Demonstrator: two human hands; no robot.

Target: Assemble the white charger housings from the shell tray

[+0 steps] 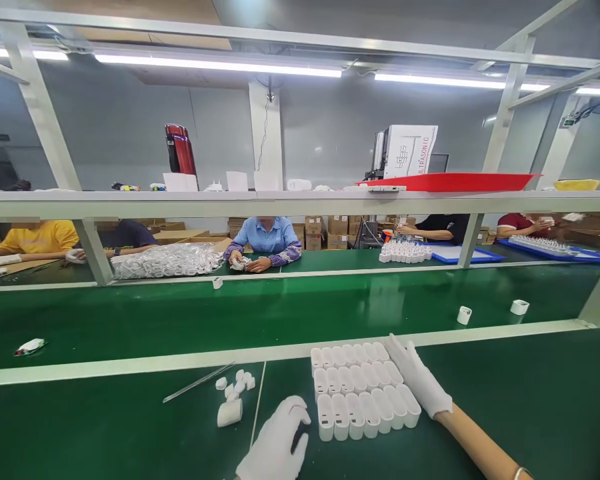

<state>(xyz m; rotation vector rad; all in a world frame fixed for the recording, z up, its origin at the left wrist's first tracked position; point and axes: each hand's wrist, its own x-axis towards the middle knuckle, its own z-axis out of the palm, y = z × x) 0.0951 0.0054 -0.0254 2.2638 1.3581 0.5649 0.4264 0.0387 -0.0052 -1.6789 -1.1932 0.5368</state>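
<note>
Three rows of white, open-topped plastic casings [357, 403] stand upright and close together on the green bench, some with small dark slots in their near faces. My right hand [420, 377], in a white glove, lies along the right side of these rows with its fingers stretched out and holds nothing. To the left of the casings is my left hand [277, 440], also gloved. Its fingers are bent, with thumb and forefinger apart and nothing between them. A white roll [230, 413] and several small white pieces [239, 385] lie beyond it, beside a thin clear strip [199, 382].
A pale rail [145, 363] separates my bench from the green belt [300, 307], which carries loose casings [464, 315]. Across it sits a co-worker in blue [266, 237] near a bag of white parts [170, 260]. A shelf [300, 203] with a red tray [455, 181] spans above.
</note>
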